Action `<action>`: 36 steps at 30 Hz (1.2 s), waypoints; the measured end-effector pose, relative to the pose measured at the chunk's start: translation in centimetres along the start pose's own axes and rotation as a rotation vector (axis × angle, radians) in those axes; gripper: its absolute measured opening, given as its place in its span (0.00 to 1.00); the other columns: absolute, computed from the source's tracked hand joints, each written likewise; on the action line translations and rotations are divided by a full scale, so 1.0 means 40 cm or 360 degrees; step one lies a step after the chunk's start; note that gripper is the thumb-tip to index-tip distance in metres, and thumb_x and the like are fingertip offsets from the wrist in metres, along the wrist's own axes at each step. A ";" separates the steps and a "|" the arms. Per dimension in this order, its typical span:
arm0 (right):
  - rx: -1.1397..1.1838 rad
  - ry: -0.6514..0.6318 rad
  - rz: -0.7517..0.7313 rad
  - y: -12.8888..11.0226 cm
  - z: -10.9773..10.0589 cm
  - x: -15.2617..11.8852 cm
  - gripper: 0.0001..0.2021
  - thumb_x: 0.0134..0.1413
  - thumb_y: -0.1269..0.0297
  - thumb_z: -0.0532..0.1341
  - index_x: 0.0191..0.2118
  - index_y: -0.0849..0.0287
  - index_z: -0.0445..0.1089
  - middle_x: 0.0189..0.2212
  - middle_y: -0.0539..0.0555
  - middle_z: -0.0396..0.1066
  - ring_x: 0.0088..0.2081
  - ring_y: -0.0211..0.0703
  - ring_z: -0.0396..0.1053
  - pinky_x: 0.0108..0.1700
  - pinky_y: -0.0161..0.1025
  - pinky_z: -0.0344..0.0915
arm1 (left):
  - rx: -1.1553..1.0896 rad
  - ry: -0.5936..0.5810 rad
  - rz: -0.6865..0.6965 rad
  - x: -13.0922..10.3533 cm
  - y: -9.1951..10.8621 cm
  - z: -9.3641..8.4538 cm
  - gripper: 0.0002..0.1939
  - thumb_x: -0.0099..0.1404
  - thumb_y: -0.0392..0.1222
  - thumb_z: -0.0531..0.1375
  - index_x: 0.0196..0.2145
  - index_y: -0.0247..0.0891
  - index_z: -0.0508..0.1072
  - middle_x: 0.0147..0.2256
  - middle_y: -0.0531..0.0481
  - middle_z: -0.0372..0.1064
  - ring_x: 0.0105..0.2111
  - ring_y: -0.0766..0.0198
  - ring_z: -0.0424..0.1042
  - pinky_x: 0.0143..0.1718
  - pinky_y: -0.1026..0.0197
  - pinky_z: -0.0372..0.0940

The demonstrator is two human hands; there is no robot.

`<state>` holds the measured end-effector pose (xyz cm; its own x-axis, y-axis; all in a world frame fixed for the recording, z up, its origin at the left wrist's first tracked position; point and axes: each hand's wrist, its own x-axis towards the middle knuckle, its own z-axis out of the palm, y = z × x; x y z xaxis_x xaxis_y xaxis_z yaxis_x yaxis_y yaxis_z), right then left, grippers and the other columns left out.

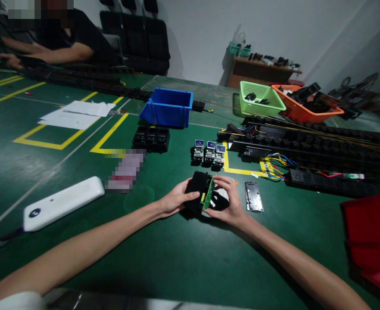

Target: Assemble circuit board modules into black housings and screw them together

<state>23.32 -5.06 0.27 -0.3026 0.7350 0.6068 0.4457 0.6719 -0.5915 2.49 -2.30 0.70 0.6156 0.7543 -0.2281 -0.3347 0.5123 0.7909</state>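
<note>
My left hand point(176, 199) is closed round a black plastic housing point(194, 185), its thumb lying across the near face. Between the thumb and fingers of my right hand point(230, 200), a green circuit board point(209, 193) is gripped by its ends, standing on edge against the housing's right side. Whether the board sits inside the housing I cannot tell. Just beyond my hands stand three small circuit modules point(210, 153) with bluish tops. A flat black cover point(253, 196) lies to the right of my right hand.
A white elongated device point(63, 203) lies at left. Farther back are black housings point(151, 138), a blue bin point(167, 107), a green basket point(263, 98) and an orange basket point(306, 103). Long black rails with wires point(306, 140) fill the right. Another person point(80, 38) works at far left.
</note>
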 end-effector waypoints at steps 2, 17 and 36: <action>-0.0033 0.0032 -0.0004 -0.001 0.001 0.000 0.39 0.39 0.60 0.72 0.58 0.52 0.55 0.53 0.61 0.61 0.54 0.58 0.61 0.50 0.58 0.66 | -0.0004 -0.0026 -0.0024 0.000 0.000 0.000 0.30 0.56 0.39 0.67 0.55 0.37 0.64 0.51 0.41 0.68 0.46 0.57 0.72 0.45 0.59 0.66; -0.0134 -0.0034 -0.0093 -0.005 -0.001 -0.006 0.42 0.42 0.55 0.71 0.62 0.48 0.53 0.53 0.61 0.59 0.55 0.60 0.60 0.53 0.60 0.63 | 0.0025 -0.0103 0.0038 0.002 -0.007 0.003 0.30 0.53 0.38 0.69 0.53 0.36 0.66 0.50 0.40 0.70 0.48 0.55 0.71 0.49 0.56 0.64; -0.0142 -0.0089 -0.0047 0.002 0.000 -0.009 0.42 0.44 0.57 0.70 0.64 0.49 0.52 0.53 0.61 0.60 0.55 0.60 0.61 0.53 0.59 0.64 | -0.0023 -0.0146 -0.0008 -0.007 0.004 0.007 0.27 0.60 0.40 0.63 0.56 0.38 0.63 0.52 0.39 0.68 0.48 0.53 0.72 0.45 0.57 0.67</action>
<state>23.48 -5.27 0.00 -0.3624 0.7206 0.5911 0.5082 0.6844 -0.5227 2.45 -2.55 1.02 0.6795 0.7116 -0.1784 -0.3417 0.5222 0.7814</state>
